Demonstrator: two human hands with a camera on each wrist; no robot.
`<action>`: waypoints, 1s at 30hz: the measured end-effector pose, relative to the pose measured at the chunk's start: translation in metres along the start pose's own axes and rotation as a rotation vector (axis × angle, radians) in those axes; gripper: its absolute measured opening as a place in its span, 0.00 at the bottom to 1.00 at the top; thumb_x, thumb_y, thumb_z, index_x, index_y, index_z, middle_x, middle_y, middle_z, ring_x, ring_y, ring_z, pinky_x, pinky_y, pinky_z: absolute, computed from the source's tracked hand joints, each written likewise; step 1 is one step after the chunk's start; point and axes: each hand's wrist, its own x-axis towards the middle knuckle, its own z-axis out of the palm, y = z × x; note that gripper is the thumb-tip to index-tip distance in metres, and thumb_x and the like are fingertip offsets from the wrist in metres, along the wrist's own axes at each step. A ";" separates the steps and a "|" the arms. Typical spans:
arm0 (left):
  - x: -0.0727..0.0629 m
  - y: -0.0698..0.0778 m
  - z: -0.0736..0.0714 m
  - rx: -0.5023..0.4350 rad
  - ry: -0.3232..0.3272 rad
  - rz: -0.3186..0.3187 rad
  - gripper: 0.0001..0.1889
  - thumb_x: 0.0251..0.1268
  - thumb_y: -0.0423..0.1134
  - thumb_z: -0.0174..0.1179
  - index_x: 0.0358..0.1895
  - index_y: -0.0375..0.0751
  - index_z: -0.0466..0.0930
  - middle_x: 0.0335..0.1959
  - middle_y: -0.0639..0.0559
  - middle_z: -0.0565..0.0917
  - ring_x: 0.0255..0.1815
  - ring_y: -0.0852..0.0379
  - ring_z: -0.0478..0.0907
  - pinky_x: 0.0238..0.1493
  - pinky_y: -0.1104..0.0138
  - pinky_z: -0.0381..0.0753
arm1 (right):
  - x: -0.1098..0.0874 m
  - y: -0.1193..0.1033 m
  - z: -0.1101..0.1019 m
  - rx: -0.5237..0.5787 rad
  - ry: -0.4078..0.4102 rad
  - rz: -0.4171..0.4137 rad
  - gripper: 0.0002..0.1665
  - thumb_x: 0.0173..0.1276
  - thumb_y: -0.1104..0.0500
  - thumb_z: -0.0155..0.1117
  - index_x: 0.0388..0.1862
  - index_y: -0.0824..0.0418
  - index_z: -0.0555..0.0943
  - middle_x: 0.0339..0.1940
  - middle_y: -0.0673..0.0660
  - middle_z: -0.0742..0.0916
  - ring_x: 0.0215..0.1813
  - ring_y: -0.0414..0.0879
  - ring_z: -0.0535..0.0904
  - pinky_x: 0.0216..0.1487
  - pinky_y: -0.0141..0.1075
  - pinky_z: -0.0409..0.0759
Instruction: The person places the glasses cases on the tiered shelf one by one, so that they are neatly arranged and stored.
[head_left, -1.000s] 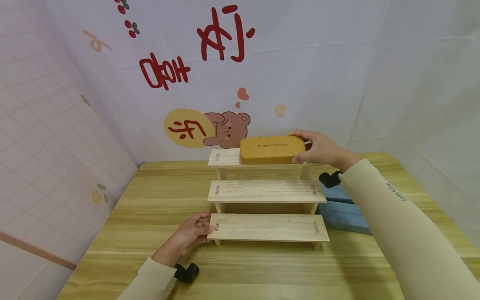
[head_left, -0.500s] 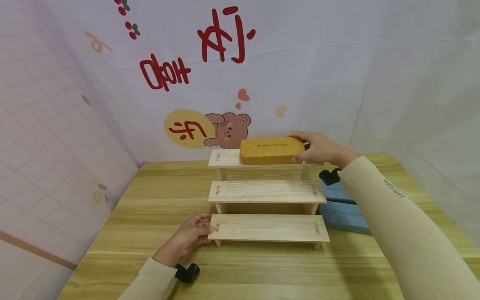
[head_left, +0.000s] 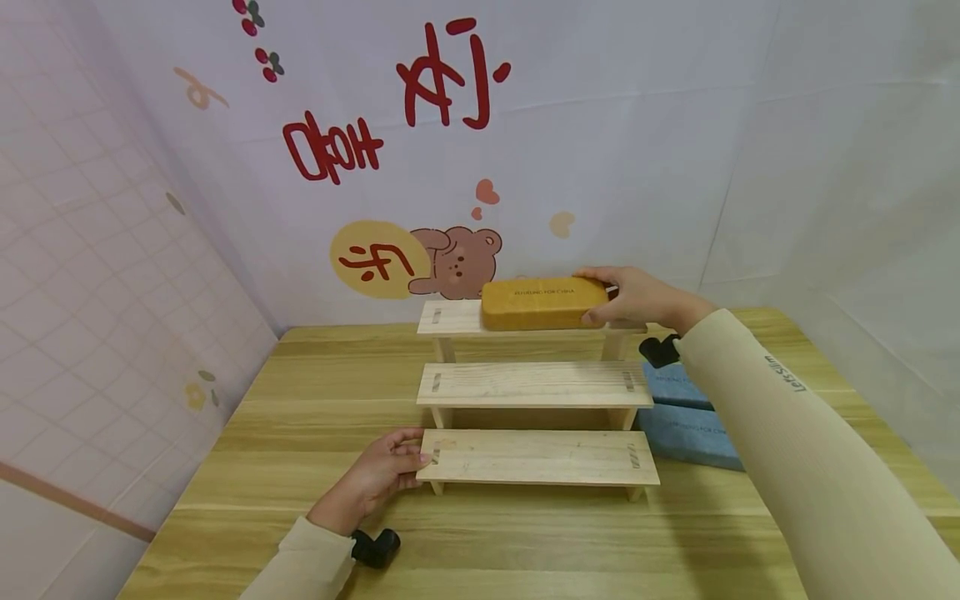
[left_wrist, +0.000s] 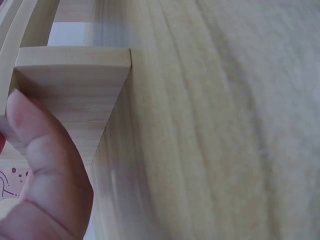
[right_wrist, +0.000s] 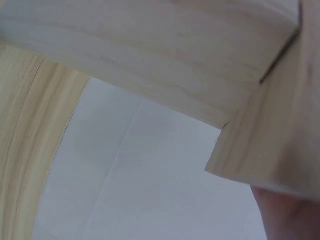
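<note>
A three-tier wooden display stand [head_left: 536, 383] stands on the table. On its top tier lies a yellow oblong case [head_left: 543, 307] with printed lettering. My right hand [head_left: 639, 297] grips the right end of this case, fingers at the back and thumb in front. Low on the left, my left hand [head_left: 381, 477] pinches the end of the bottom tier, its thumb on the upper face. The left wrist view shows the left thumb [left_wrist: 52, 160] against the board's edge. From the right wrist, the stand's underside [right_wrist: 150, 55] hides most of the right hand and the case.
Two blue cases [head_left: 693, 433] lie on the wooden table [head_left: 525, 542] to the right of the stand, partly hidden by the right sleeve [head_left: 795, 433]. A printed white cloth [head_left: 630, 142] hangs behind the table.
Both hands keep their holds. The right hand and the yellow case hardly move, at most a slight shift left. The whole head view drifts down a little.
</note>
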 end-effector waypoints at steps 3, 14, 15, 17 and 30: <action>-0.001 0.000 0.000 0.001 -0.005 -0.005 0.31 0.67 0.28 0.57 0.69 0.23 0.53 0.43 0.47 0.80 0.34 0.58 0.80 0.35 0.67 0.78 | -0.002 0.000 0.000 -0.024 -0.002 -0.010 0.50 0.62 0.54 0.69 0.78 0.58 0.54 0.73 0.65 0.63 0.63 0.63 0.71 0.59 0.52 0.73; 0.000 -0.001 0.002 -0.017 -0.010 -0.011 0.30 0.68 0.28 0.56 0.68 0.23 0.54 0.42 0.48 0.80 0.34 0.59 0.80 0.35 0.68 0.78 | -0.024 0.001 0.000 -0.131 0.178 -0.106 0.55 0.58 0.48 0.74 0.78 0.54 0.54 0.76 0.61 0.60 0.73 0.59 0.55 0.69 0.61 0.55; 0.000 0.000 0.002 -0.016 -0.008 -0.011 0.30 0.67 0.28 0.56 0.68 0.23 0.54 0.42 0.47 0.80 0.34 0.58 0.80 0.35 0.68 0.78 | -0.027 0.002 0.000 -0.131 0.198 -0.116 0.55 0.58 0.49 0.74 0.78 0.54 0.54 0.76 0.60 0.60 0.73 0.59 0.55 0.69 0.60 0.55; 0.000 0.000 0.002 -0.019 -0.004 -0.016 0.30 0.67 0.28 0.56 0.68 0.23 0.54 0.42 0.47 0.80 0.34 0.59 0.80 0.34 0.68 0.79 | -0.033 0.005 0.001 -0.126 0.242 -0.137 0.54 0.58 0.50 0.74 0.78 0.54 0.55 0.75 0.59 0.61 0.72 0.58 0.57 0.69 0.59 0.56; 0.003 0.002 -0.001 -0.052 -0.013 -0.030 0.30 0.68 0.28 0.56 0.69 0.24 0.54 0.41 0.49 0.81 0.33 0.60 0.80 0.34 0.69 0.78 | -0.079 0.029 0.007 -0.005 0.444 -0.234 0.49 0.58 0.64 0.72 0.76 0.53 0.59 0.68 0.58 0.71 0.64 0.40 0.66 0.59 0.27 0.66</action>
